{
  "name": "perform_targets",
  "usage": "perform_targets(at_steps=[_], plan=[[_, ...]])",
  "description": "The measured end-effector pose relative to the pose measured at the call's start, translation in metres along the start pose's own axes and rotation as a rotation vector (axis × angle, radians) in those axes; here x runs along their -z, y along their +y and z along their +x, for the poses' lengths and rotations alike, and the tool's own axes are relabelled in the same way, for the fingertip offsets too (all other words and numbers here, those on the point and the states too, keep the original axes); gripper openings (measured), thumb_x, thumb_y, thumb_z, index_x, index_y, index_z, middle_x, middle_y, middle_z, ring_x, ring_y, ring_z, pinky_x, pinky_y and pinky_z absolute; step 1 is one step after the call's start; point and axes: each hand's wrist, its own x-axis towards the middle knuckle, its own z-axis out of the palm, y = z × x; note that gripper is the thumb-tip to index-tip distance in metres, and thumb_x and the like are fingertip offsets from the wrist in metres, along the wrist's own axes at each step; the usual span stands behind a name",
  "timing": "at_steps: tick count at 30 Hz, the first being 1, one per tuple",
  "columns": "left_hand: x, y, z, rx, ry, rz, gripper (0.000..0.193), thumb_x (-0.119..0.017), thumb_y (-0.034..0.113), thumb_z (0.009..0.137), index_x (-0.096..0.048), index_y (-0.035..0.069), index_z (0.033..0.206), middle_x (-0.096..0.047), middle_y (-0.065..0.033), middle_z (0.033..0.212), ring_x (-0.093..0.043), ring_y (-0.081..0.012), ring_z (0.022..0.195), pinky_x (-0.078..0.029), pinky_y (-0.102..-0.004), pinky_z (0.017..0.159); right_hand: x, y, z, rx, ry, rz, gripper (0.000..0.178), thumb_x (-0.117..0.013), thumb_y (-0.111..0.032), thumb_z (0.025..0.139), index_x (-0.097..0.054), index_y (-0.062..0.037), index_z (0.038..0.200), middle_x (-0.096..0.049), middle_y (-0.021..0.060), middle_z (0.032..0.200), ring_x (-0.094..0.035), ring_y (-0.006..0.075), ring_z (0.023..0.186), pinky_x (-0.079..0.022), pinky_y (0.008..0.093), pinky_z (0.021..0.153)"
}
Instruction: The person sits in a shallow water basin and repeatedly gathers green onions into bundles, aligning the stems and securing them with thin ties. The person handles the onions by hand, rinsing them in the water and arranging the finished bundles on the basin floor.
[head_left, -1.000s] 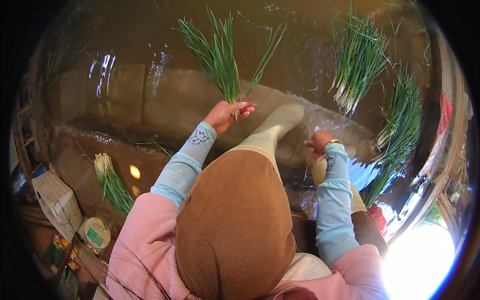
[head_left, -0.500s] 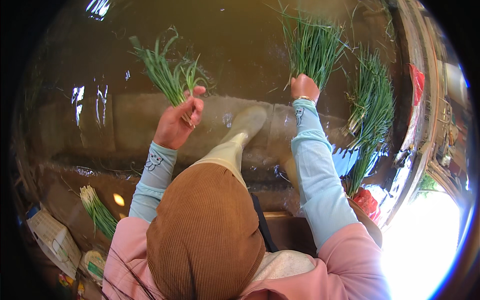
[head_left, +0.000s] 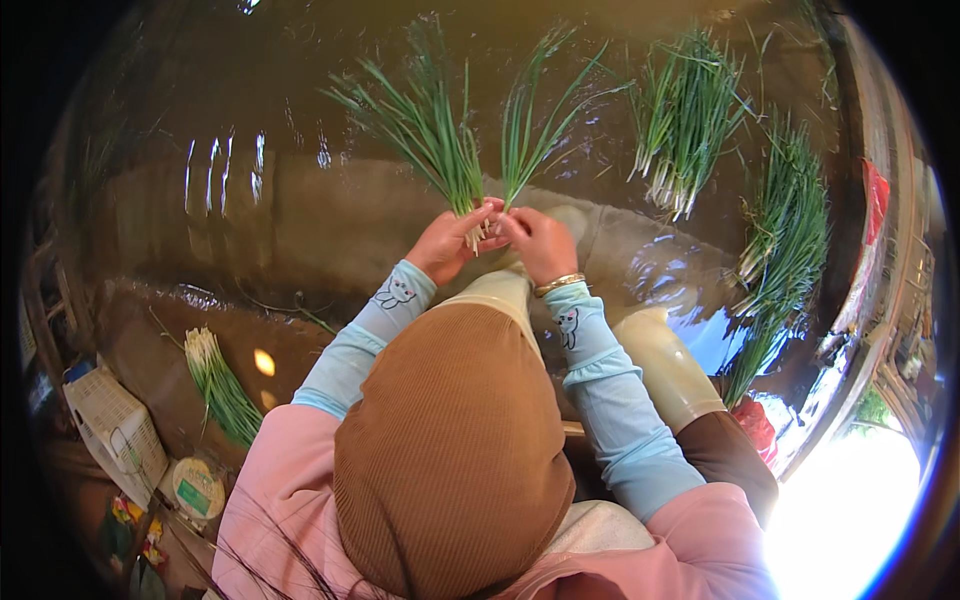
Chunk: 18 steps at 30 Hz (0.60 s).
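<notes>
Fanning upward and away from the fingers of the left hand (head_left: 452, 243), a larger bunch of green stalks (head_left: 430, 140) is grasped near its base, with its pale root ends exposed just below the fingertips. Just to the right, a smaller bunch of green stalks (head_left: 522, 140) is pinched at its lower end by the thumb and fingers of the right hand (head_left: 543, 243). The two hands are placed close together; whether their fingertips touch cannot be told. Brown water (head_left: 290, 60) is seen beyond the fingers. Farther to their right, a loose pile of stalks (head_left: 690, 120) is laid with white ends on the near side, and past it a longer heap of stalks (head_left: 785, 230) is strewn. Well to the left of the fingers and lower, a tidy bundle (head_left: 222, 385) is set near a pale crate (head_left: 118, 425). Below the fingers, a pale boot (head_left: 495, 292) is partly hidden by brown ribbed cloth (head_left: 455, 450).
</notes>
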Motion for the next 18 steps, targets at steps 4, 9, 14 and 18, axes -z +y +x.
perform_targets(at_steps=[4, 9, 14, 18], plan=[[0.01, -0.011, 0.001, 0.033, 0.057, 0.033, 0.03, -0.057, 0.018, 0.095, -0.052, 0.004, 0.12, -0.063, -0.0088, 0.11, -0.062, -0.0182, 0.103, -0.052, -0.0287, 0.087, 0.005, 0.022, 0.014, 0.014, 0.229, -0.089, 0.026, -0.065, -0.025, 0.086, -0.059, -0.0055, 0.102, -0.065, 0.0118, 0.076, -0.063, 0.0319, 0.068, -0.048, 0.0404, 0.061], [0.015, -0.014, 0.011, 0.001, 0.064, 0.1, 0.027, -0.059, 0.019, 0.094, -0.053, 0.006, 0.116, -0.064, -0.0044, 0.101, -0.062, -0.0127, 0.095, -0.051, -0.0245, 0.079, -0.005, 0.029, 0.034, -0.017, -0.105, 0.123, 0.025, -0.063, -0.022, 0.089, -0.059, -0.0039, 0.106, -0.061, 0.0064, 0.076, -0.054, 0.0118, 0.065, -0.046, 0.0292, 0.059], [0.026, -0.016, 0.015, 0.01, 0.154, 0.258, 0.02, -0.059, 0.021, 0.094, -0.06, 0.004, 0.105, -0.064, -0.0041, 0.092, -0.062, -0.0107, 0.081, -0.051, -0.0231, 0.071, -0.008, 0.031, 0.019, 0.177, -0.161, -0.207, 0.025, -0.062, -0.031, 0.087, -0.064, -0.006, 0.087, -0.066, 0.0169, 0.081, -0.063, 0.0348, 0.075, -0.049, 0.0418, 0.064], [0.028, -0.018, 0.017, -0.004, 0.191, 0.223, 0.027, -0.059, 0.021, 0.094, -0.06, 0.0, 0.111, -0.064, -0.0044, 0.09, -0.062, -0.011, 0.078, -0.051, -0.0237, 0.07, 0.013, 0.048, 0.006, 0.087, -0.098, -0.459, 0.024, -0.062, -0.031, 0.085, -0.065, -0.0077, 0.085, -0.066, 0.0163, 0.081, -0.063, 0.0353, 0.075, -0.049, 0.0435, 0.063]])
